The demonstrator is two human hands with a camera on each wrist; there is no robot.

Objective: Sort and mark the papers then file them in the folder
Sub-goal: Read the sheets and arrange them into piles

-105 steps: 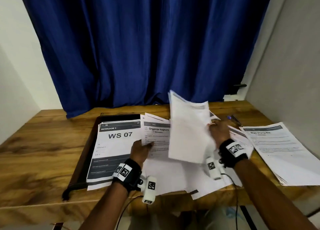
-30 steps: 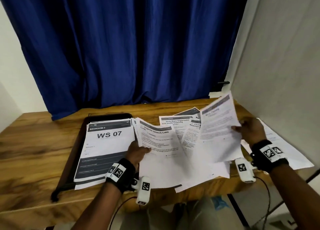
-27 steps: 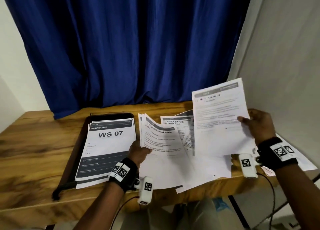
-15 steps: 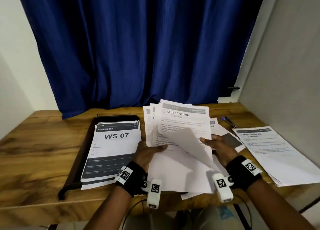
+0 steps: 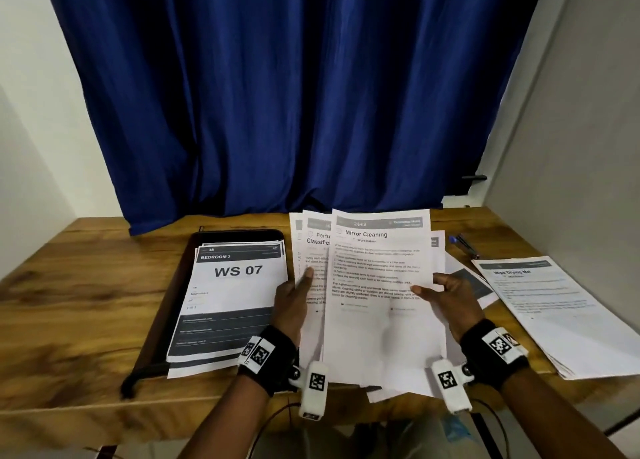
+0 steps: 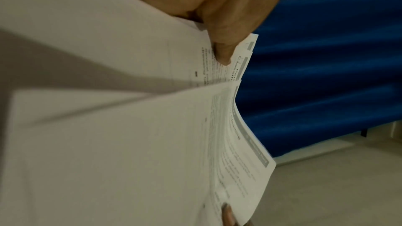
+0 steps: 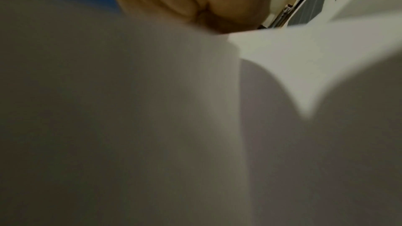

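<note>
A fanned bundle of printed sheets is raised over the table's middle. Its top sheet (image 5: pixel 377 285) is headed "Mirror Cleaning"; another sheet (image 5: pixel 313 247) shows behind it on the left. My left hand (image 5: pixel 294 296) grips the bundle's left edge, thumb (image 6: pixel 222 54) on the print. My right hand (image 5: pixel 446 296) pinches the top sheet's right edge. In the right wrist view blurred paper (image 7: pixel 152 109) fills the frame. The dark folder (image 5: pixel 162 316) lies open at left with the "WS 07" sheets (image 5: pixel 235 299) on it.
A second paper pile (image 5: pixel 561 313) headed "Wipe Drying Mat" lies at the right, near the table edge. Pens (image 5: pixel 462 244) lie at the back right. Loose sheets (image 5: pixel 471 282) lie under the held bundle. A blue curtain (image 5: pixel 294 95) hangs behind the wooden table (image 5: pixel 69 303).
My right hand brought the "Mirror Cleaning" sheet from the far right back onto the bundle in my left hand. It now lies flat on top, held by both hands.
</note>
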